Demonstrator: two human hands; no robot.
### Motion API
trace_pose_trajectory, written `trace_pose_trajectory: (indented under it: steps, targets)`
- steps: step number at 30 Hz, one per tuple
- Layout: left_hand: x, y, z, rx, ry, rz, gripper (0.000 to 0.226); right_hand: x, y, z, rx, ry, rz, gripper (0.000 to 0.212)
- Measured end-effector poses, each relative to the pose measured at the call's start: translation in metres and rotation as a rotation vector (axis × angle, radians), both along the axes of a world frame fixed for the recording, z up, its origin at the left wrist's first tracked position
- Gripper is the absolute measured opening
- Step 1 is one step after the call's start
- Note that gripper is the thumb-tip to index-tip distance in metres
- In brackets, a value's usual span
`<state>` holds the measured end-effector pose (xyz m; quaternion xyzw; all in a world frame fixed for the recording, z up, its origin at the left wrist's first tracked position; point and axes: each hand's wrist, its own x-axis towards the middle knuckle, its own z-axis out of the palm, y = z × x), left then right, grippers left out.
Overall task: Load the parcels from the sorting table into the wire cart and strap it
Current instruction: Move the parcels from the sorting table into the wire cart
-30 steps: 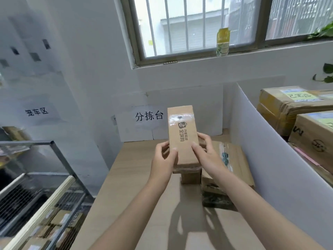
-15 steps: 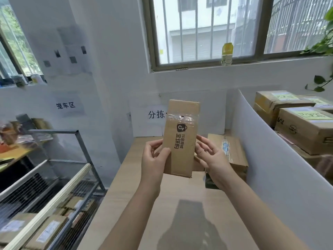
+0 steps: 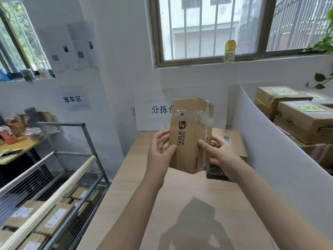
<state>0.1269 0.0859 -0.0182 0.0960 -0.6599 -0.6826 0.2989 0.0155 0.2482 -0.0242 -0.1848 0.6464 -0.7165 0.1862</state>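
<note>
Holding parcel [image 3: 191,134] over sorting table [image 3: 180,188] | wire cart [image 3: 36,177] left | barred window [image 3: 203,27]

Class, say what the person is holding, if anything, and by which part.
A tall cardboard box, held above the table: the left hand grips its lower left edge, the right hand its lower right edge.

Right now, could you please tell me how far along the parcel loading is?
Several labelled cardboard parcels lie in the metal wire cart. The left hand and right hand hold a tall brown cardboard box above the wooden sorting table. At least one flat brown parcel lies there; no strap shows.
</note>
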Motion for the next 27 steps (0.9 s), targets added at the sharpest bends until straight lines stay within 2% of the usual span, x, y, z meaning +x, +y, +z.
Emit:
trace_pose_trajectory:
  steps: [3,6,10,13,17,20,23,27]
  targets:
    - [0.003,0.002,-0.007,-0.058,-0.034,0.010,0.038,-0.001,0.006,-0.006,0.030,0.043,-0.051,0.064]
    - [0.000,0.007,-0.012,-0.042,-0.053,0.032,0.038,-0.001,0.011,-0.011,0.050,0.084,-0.086,0.071]
    - [-0.006,0.014,-0.014,0.014,-0.099,0.042,0.024,0.000,0.018,-0.014,0.012,0.089,-0.129,0.071]
    - [-0.008,0.020,-0.017,0.035,-0.119,0.009,0.045,0.001,0.019,-0.016,-0.014,0.108,-0.150,0.066]
    - [-0.012,0.019,-0.020,0.032,-0.147,0.021,0.061,0.001,0.019,-0.020,-0.019,0.109,-0.168,0.041]
    - [-0.013,0.015,-0.020,0.098,-0.156,-0.002,0.055,0.003,0.020,-0.017,-0.065,0.065,-0.160,0.022]
    - [-0.012,0.016,-0.020,0.146,-0.131,-0.017,0.053,-0.003,0.021,-0.015,-0.030,0.050,-0.127,0.023]
    - [-0.014,0.021,-0.022,0.237,-0.095,-0.046,0.060,-0.007,0.025,-0.010,0.015,-0.079,-0.007,0.038]
